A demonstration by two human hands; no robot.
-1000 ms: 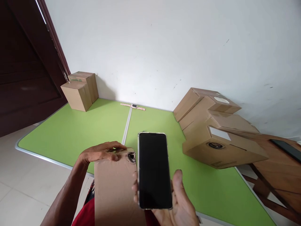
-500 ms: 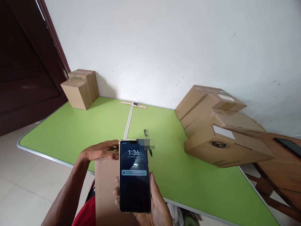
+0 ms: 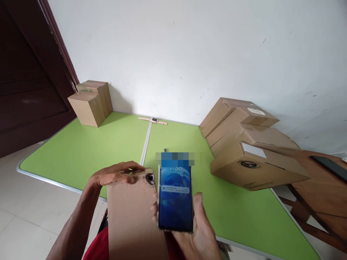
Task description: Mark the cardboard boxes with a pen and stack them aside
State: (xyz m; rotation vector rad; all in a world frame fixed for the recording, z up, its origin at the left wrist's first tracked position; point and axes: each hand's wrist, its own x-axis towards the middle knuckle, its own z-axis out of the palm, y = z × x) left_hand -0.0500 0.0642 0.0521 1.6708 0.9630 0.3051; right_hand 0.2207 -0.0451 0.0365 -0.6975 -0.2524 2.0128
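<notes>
My right hand [image 3: 199,227] grips a smartphone [image 3: 175,202], its fingers along the left edge and thumb at the right. The lit blue screen faces me, with a notification bar across it and its top blurred out. My left hand [image 3: 118,173] rests on the upper edge of a tall cardboard box [image 3: 132,213], fingers over the top and thumb against the near face. A dark, ragged hole shows at that box's upper right corner. Behind the phone a pen [image 3: 166,150] lies on the green table [image 3: 114,144]; most of it is hidden.
A watch with a pale pink strap [image 3: 154,120] lies near the wall. Two cardboard boxes [image 3: 88,108] stand at the far left. Several more boxes [image 3: 257,166] crowd the right side, beside a wooden surface [image 3: 311,184] bearing a dark flat device [image 3: 329,167].
The phone has moved right in my right hand, uncovering the holed corner of the box. Its screen has gone from dark to bright blue. My left hand remains on the box.
</notes>
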